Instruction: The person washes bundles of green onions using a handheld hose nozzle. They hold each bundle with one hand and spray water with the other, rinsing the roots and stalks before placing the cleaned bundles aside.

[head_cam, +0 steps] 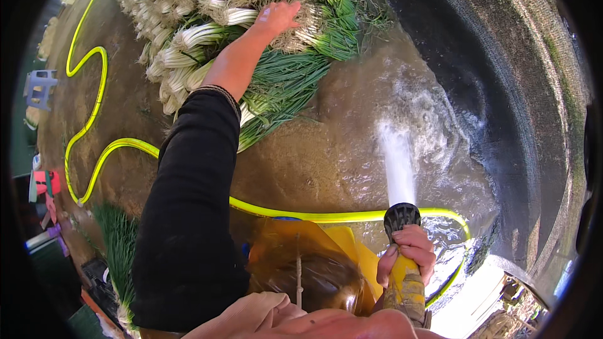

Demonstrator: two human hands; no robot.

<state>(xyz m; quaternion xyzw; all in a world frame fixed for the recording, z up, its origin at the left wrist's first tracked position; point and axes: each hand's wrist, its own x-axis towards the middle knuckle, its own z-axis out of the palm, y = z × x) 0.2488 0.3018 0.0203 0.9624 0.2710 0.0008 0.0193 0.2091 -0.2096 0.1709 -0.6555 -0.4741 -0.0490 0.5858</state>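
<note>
My left hand [278,16] reaches out over a large heap of green onions [193,37] with white stalks and tangled roots. Its fingers are at the roots of one bunch [308,26], partly hidden, and I cannot tell whether they grip it. Green leaves [287,80] spread out under my left forearm. Low on the right, my right hand [412,252] is wrapped around a yellow hose wand with a black nozzle [402,219]. A strong white jet of water [398,165] shoots from it onto the wet floor, away from the onions.
A bright yellow hose [306,216] winds across the brown wet floor [282,165]. Dark netting [509,80] curves along the right. More green onions [118,245] stand at lower left. A grey-blue plastic stool [41,88] is at the far left. An orange apron [306,254] covers my front.
</note>
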